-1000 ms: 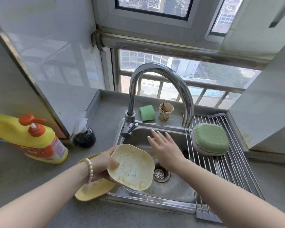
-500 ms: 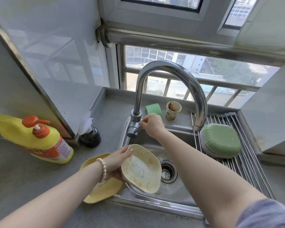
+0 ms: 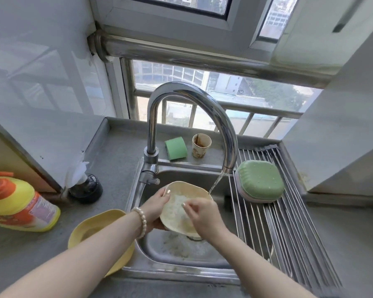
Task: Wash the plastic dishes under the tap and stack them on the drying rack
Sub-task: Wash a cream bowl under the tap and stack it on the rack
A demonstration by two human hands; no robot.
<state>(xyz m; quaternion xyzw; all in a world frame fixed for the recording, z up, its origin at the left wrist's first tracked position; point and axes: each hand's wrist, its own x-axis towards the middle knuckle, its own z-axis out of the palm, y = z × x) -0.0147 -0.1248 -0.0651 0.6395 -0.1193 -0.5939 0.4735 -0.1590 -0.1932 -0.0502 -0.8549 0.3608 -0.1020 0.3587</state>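
Observation:
My left hand point(image 3: 154, 206) grips the left rim of a cream plastic dish point(image 3: 177, 209), thumb over the edge, and holds it tilted above the sink point(image 3: 181, 252). Water runs from the tap point(image 3: 226, 134) onto the dish's far right edge. My right hand point(image 3: 202, 218) lies on the dish's inner face with its fingers bent against the wet surface. A yellow dish point(image 3: 93, 231) rests on the counter at the sink's left edge. Upside down on the drying rack point(image 3: 289, 233) lies a green dish point(image 3: 260, 180) over a pink one.
A yellow soap bottle point(image 3: 19, 207) with an orange pump lies at the left. Behind the sink stand a green sponge point(image 3: 176, 148) and a stained paper cup point(image 3: 200, 145). A black stopper point(image 3: 86, 187) sits near the wall corner.
My right hand left the tap handle and came down onto the dish. Water now flows from the tap. The left hand raised the dish under the stream.

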